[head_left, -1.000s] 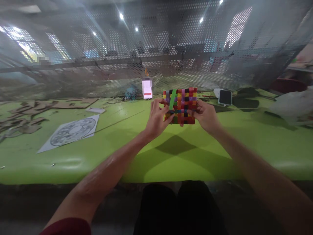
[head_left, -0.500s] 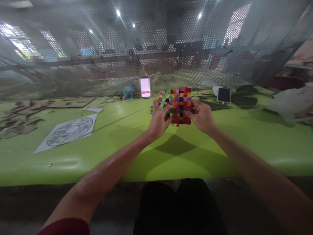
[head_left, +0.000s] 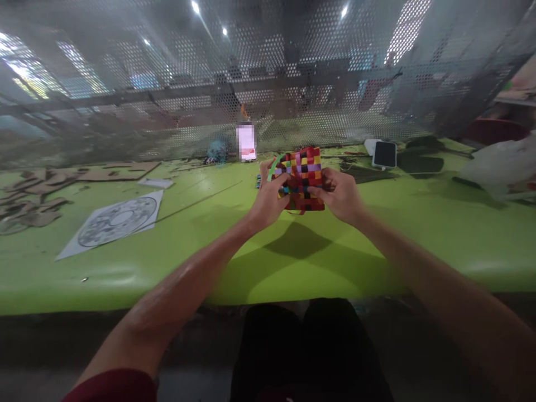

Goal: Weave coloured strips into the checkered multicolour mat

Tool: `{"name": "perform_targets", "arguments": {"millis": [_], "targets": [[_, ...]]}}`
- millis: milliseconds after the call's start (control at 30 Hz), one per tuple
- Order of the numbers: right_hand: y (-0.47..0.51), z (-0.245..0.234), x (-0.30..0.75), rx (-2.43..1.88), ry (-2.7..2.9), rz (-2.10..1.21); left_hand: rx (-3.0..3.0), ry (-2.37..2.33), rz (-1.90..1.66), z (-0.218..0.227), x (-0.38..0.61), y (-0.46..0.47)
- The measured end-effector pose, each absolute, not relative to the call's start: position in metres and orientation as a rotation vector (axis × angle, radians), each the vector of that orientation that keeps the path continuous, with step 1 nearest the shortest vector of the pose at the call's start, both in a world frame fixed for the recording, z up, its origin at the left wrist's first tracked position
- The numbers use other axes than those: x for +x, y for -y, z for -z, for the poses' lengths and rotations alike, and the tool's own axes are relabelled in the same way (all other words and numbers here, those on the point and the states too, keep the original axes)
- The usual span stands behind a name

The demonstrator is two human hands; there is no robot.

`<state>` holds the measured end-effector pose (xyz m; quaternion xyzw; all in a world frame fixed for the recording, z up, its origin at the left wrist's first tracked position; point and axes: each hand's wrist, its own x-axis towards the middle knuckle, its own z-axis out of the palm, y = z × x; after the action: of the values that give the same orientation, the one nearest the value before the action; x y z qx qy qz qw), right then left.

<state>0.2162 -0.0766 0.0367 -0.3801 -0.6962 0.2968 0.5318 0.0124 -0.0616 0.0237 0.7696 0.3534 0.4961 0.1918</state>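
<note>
Both my hands hold up a small woven piece (head_left: 302, 170) of checkered red, yellow, black, purple and green strips, above the green tabletop (head_left: 201, 223). On its left edge, my left hand (head_left: 270, 192) is closed, thumb in front and fingers partly hidden behind. A loose light green strip (head_left: 274, 165) curves up beside those fingers. My right hand (head_left: 339, 192) pinches the right side of the weave, its thumb lying on the front face. Small striped colored pieces (head_left: 258, 181) show just left of my left hand; their kind is unclear.
A phone with a lit screen (head_left: 246, 142) stands against the perforated metal screen (head_left: 176, 100). Another phone (head_left: 384, 154) lies at the right back, near a translucent plastic bag (head_left: 498, 167). To the left are cardboard scraps (head_left: 46, 187) and a paper with a printed ring pattern (head_left: 121, 219).
The woven piece has shifted slightly left and tilted a little in my hands. The light green strip now bends into a curve closer to my left fingers. My view has moved slightly.
</note>
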Motion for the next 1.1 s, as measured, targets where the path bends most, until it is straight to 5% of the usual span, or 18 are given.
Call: {"name": "perform_targets", "arguments": {"millis": [1100], "targets": [[0.062, -0.032, 0.225, -0.894, 1.725, -0.779, 2.274, -0.952, -1.489, -0.014, 0.009, 0.048]]}}
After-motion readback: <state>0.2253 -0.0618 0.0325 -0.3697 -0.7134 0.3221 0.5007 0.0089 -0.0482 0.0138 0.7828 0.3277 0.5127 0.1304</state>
